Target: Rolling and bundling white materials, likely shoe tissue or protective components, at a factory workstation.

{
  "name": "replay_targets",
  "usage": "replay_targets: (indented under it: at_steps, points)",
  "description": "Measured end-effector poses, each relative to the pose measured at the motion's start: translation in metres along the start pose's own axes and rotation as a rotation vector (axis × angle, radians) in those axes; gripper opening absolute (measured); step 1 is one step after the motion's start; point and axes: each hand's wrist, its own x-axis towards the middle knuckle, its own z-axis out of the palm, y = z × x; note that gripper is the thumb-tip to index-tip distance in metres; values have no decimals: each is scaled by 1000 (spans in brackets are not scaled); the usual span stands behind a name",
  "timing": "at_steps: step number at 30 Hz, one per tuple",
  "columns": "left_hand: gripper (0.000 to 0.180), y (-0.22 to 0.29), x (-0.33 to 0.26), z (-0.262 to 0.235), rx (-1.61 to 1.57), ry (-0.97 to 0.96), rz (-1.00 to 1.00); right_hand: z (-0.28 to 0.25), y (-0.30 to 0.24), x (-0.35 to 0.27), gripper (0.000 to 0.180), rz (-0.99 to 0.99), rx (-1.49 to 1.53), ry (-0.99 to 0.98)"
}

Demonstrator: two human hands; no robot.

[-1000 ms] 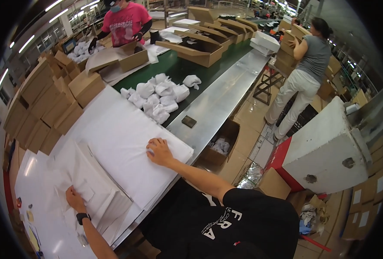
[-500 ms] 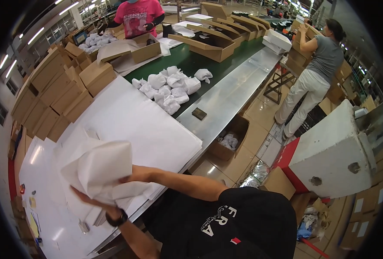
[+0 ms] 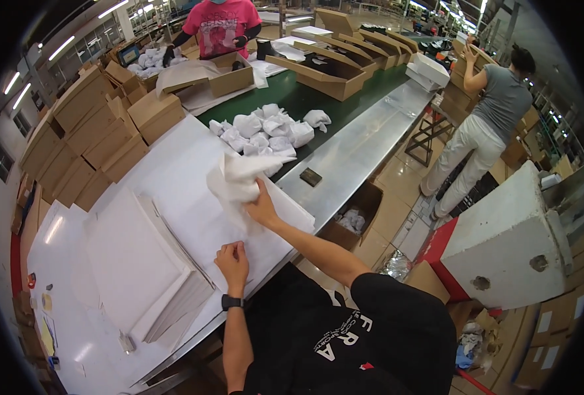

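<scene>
My right hand (image 3: 263,208) is stretched out over the white table (image 3: 173,164) and grips a crumpled white paper sheet (image 3: 238,176), which bunches up above the fingers. My left hand (image 3: 232,258), with a black watch on its wrist, sits nearer to me with its fingertips bunched on the near part of the same sheet, which lies flat on the table there. A thick stack of white paper sheets (image 3: 134,263) lies just left of my left hand.
Several white paper balls (image 3: 265,128) are piled beyond, on a green belt (image 3: 318,99). Closed cardboard boxes (image 3: 87,138) line the left. A small dark block (image 3: 310,176) lies on the metal strip (image 3: 358,145). One person in pink (image 3: 222,26) works at the far end, another in grey (image 3: 496,112) at the right.
The sheet held up in both hands half a second ago is now down on the table. My right hand has reached forward and bunched its far part; my left hand moved right.
</scene>
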Motion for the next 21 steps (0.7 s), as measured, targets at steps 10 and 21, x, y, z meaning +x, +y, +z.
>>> replay_targets:
  at_steps: [10,21]
  points:
    - [63,10,-33,-26,124,-274,152,6,-17,-47,73,46,-335,-76]
    - [59,4,-80,-68,281,-421,244,-50,-75,-117,74,-175,-371,-373]
